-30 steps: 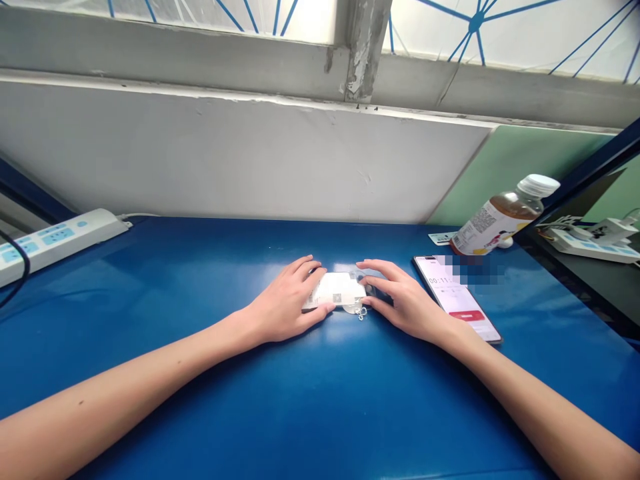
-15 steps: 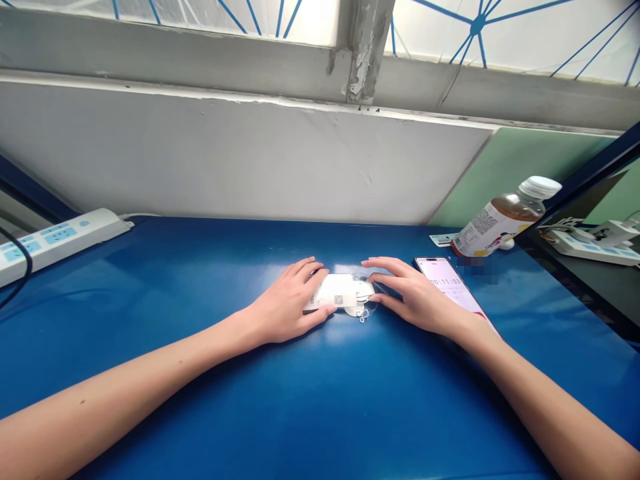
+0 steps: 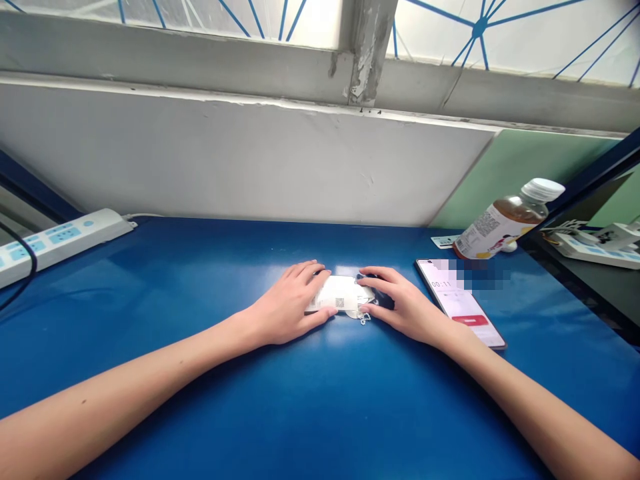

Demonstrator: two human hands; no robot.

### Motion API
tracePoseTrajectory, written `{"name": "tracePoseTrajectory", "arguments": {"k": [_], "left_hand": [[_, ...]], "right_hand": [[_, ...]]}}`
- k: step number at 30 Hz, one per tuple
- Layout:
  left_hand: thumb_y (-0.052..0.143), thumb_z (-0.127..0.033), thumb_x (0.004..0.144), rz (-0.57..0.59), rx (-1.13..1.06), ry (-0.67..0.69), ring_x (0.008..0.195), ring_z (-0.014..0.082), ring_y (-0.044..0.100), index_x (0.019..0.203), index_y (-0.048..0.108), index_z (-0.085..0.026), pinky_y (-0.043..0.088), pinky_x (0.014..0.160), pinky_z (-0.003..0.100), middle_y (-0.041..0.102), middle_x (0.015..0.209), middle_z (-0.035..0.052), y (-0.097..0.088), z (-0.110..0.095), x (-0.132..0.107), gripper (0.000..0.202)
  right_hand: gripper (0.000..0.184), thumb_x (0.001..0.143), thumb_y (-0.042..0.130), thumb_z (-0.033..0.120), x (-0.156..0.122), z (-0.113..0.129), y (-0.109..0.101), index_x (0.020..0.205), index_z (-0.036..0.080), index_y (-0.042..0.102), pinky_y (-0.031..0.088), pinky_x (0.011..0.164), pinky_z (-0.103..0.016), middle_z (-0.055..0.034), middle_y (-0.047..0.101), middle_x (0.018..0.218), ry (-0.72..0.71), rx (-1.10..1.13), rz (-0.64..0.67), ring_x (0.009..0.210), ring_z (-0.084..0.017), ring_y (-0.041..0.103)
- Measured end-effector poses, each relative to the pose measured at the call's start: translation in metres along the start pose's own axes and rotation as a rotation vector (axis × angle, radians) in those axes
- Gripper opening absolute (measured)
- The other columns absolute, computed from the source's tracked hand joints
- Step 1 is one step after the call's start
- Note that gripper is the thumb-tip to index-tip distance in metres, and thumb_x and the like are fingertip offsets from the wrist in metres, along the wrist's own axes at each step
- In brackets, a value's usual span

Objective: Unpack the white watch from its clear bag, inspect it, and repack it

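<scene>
A small white packet [image 3: 336,293] with a printed square code lies on the blue table, its left end covered by my left hand [image 3: 293,300]. The thumb is along its near side and the fingers along its far side. At the packet's right end, a pale rounded piece [image 3: 354,313] shows beneath it, with a short chain of small links [image 3: 365,320] at the near edge. My right hand [image 3: 400,300] curves around that end, fingertips on the far side and thumb beside the chain. The fingers partly hide what they touch.
A phone [image 3: 457,300] with a lit timer screen lies right of my right hand. Behind it stands a tilted drink bottle [image 3: 503,223], near a small card [image 3: 443,242]. Power strips lie at the left [image 3: 65,240] and far right [image 3: 595,250]. A wall [image 3: 240,160] closes the back.
My right hand has moved left and slightly down, its fingertips now over the packet's right end. More of the phone shows. My left hand has stayed on the packet.
</scene>
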State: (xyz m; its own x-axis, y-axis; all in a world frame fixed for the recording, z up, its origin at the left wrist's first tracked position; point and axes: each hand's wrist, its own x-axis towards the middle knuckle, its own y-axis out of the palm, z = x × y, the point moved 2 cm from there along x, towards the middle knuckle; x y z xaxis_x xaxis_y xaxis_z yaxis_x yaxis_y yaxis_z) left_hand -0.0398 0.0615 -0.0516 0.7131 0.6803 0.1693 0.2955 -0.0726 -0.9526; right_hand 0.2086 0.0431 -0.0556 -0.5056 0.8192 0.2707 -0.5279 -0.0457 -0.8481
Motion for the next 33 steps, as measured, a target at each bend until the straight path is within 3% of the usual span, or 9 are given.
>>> {"name": "tracePoseTrajectory", "arguments": {"k": [7,12,18,24,30,33], "left_hand": [[0.051,-0.049,0.097,-0.018,-0.009,0.031,0.138,0.0390,0.039,0.140,0.048,-0.011,0.037,0.111,0.056,0.050,0.143,0.0203,0.000,0.000,0.001,0.058],[0.053,-0.049,0.096,-0.029,-0.005,0.031,0.137,0.0383,0.040,0.138,0.049,-0.011,0.037,0.111,0.054,0.052,0.142,0.0191,0.000,-0.001,0.001,0.057],[0.050,-0.050,0.097,-0.040,0.007,0.035,0.135,0.0377,0.043,0.136,0.050,-0.010,0.037,0.111,0.053,0.053,0.140,0.0199,0.000,0.000,0.001,0.056],[0.048,-0.051,0.098,-0.032,0.013,0.037,0.136,0.0375,0.042,0.136,0.050,-0.009,0.037,0.112,0.052,0.052,0.141,0.0204,0.001,0.002,0.001,0.057],[0.051,-0.050,0.097,-0.037,-0.017,0.037,0.137,0.0376,0.041,0.139,0.048,-0.011,0.036,0.112,0.053,0.051,0.142,0.0196,0.001,0.002,0.000,0.058],[0.053,-0.049,0.096,-0.049,-0.038,0.040,0.137,0.0372,0.041,0.138,0.049,-0.014,0.036,0.112,0.053,0.053,0.141,0.0176,0.001,0.002,-0.001,0.056]], "right_hand": [[0.030,0.090,0.065,0.029,0.000,0.004,0.011,0.118,0.019,0.066,0.051,0.101,-0.052,-0.0160,0.061,0.135,-0.019,-0.029,-0.098,0.124,-0.032,0.058],[0.028,0.092,0.059,0.025,0.001,0.013,0.011,0.118,0.016,0.062,0.051,0.102,-0.052,-0.0168,0.062,0.133,-0.023,-0.128,-0.075,0.123,-0.032,0.058],[0.027,0.093,0.059,0.031,0.001,0.011,-0.001,0.115,0.015,0.063,0.046,0.108,-0.053,-0.0149,0.064,0.130,-0.051,-0.262,-0.067,0.134,-0.035,0.048],[0.024,0.087,0.066,0.031,0.000,0.007,-0.012,0.106,0.016,0.067,0.049,0.104,-0.054,-0.0152,0.067,0.125,0.000,-0.313,-0.086,0.130,-0.036,0.052],[0.029,0.098,0.051,0.027,-0.001,0.013,-0.003,0.125,0.018,0.060,0.045,0.109,-0.052,-0.0165,0.056,0.140,-0.127,-0.233,-0.017,0.134,-0.031,0.049],[0.034,0.100,0.050,0.031,-0.002,0.011,0.003,0.131,0.017,0.056,0.046,0.109,-0.051,-0.0173,0.054,0.142,-0.087,-0.192,0.014,0.134,-0.031,0.048]]}}
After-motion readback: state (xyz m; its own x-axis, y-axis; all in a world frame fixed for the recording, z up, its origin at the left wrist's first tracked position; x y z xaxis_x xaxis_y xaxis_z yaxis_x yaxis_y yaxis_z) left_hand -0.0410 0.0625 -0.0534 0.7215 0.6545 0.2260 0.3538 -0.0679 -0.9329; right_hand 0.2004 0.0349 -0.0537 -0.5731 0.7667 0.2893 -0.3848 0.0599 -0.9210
